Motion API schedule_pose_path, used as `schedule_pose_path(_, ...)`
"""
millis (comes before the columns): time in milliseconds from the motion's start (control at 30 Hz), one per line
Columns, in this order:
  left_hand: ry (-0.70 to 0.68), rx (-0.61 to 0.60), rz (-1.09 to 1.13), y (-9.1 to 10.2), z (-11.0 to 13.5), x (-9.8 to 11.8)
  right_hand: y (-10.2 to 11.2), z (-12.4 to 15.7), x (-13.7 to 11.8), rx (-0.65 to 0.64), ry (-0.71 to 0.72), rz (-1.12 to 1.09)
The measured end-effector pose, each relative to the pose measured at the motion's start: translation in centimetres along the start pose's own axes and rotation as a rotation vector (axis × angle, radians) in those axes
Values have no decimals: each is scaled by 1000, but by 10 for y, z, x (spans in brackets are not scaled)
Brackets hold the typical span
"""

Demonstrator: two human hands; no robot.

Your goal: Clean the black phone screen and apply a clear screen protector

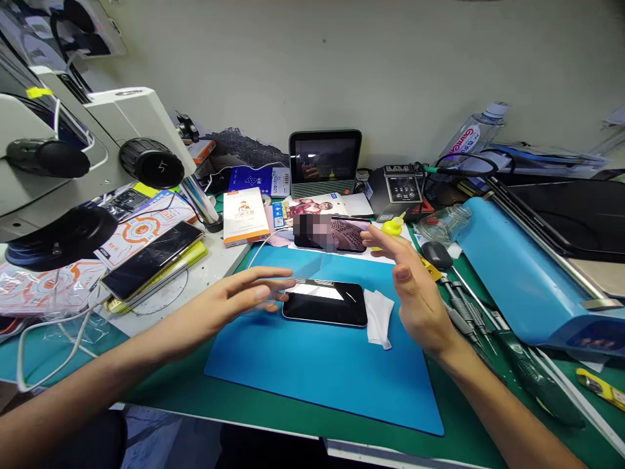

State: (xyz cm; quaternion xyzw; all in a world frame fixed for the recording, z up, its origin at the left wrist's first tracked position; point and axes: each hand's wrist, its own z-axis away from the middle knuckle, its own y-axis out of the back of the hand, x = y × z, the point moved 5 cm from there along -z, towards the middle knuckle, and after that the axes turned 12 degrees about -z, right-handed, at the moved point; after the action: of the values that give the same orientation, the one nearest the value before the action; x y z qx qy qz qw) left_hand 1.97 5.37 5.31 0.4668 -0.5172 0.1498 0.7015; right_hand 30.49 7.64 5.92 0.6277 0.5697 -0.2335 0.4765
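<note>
A black smartphone [326, 303] lies face up on a blue work mat [322, 365]. My left hand [239, 297] hovers just left of the phone, fingers stretched out flat toward its left end, blurred by motion. My right hand [415, 293] is raised to the right of the phone, palm facing left, fingers spread and holding nothing. A folded white wipe [379, 316] rests on the mat between the phone and my right hand.
A microscope [73, 150] looms at the left above two phones [151, 260] and packaging. Behind the mat stand a small screen [325, 159], another phone [332, 234], a yellow-capped bottle [392, 227] and a soldering station [400, 189]. Screwdrivers [463, 312] and a blue machine [522, 273] lie at the right.
</note>
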Motion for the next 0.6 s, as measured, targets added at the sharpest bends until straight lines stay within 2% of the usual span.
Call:
schedule_pose_path(100, 72, 15, 195, -3, 15, -14, -1, 1, 0, 30, -12, -6)
schedule_pose_path(200, 223, 38, 378, -10, 27, -30, -4, 2, -1, 29, -6, -24)
schedule_pose_path(300, 303, 34, 504, -14, 33, -38, -6, 3, -2, 27, -10, -30)
schedule_pose_path(467, 299, 52, 593, -15, 35, -35, -6, 3, -4, 33, -12, -42)
schedule_pose_path(600, 338, 209, 550, -13, 31, -32, -6, 3, -2, 29, -24, -44)
